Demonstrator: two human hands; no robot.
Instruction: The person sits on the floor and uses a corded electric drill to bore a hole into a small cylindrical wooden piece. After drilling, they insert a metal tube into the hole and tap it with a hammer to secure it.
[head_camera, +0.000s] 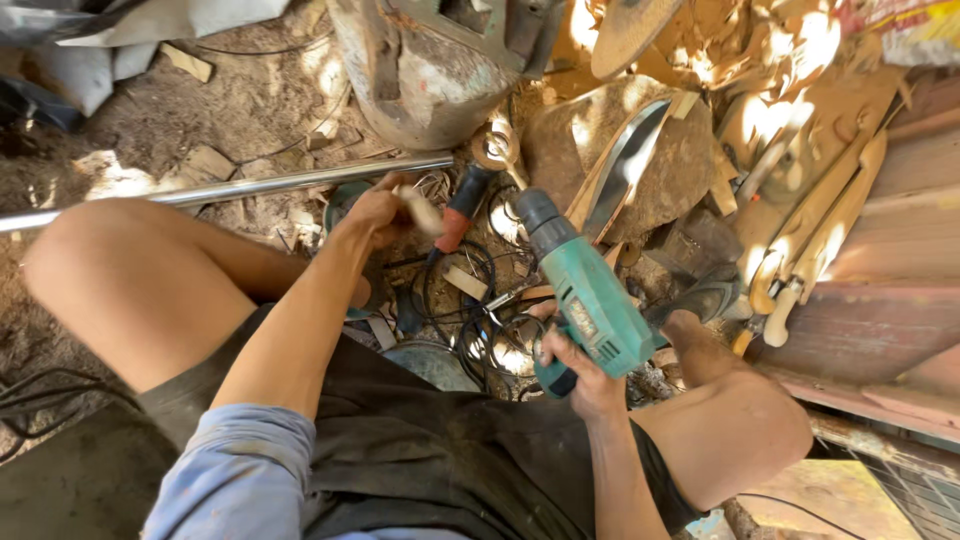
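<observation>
My right hand is wrapped tight around the handle of the green electric drill, fingers closed on the grip, with the dark chuck end pointing up and away from me toward the pile of stuff ahead. Left hand is out in front, fingers pinched shut on a small pale wooden piece; it's motion-blurred so I can't tell its exact shape. Just beside that hand is a red-and-black tool handle lying on the ground, and a long shiny metal pipe runs across behind it. Below the drill there's a tangle of black cord on the dirt between my knees. Off to the right are carved wooden pieces leaning by a reddish wooden board, plus a curved blade resting on a chunk of wood. My read: drill's picked up and ready, workpiece in the other hand, and the two are well apart. Bringing them together would call for a steady hold on that little piece and keeping the cord clear.
</observation>
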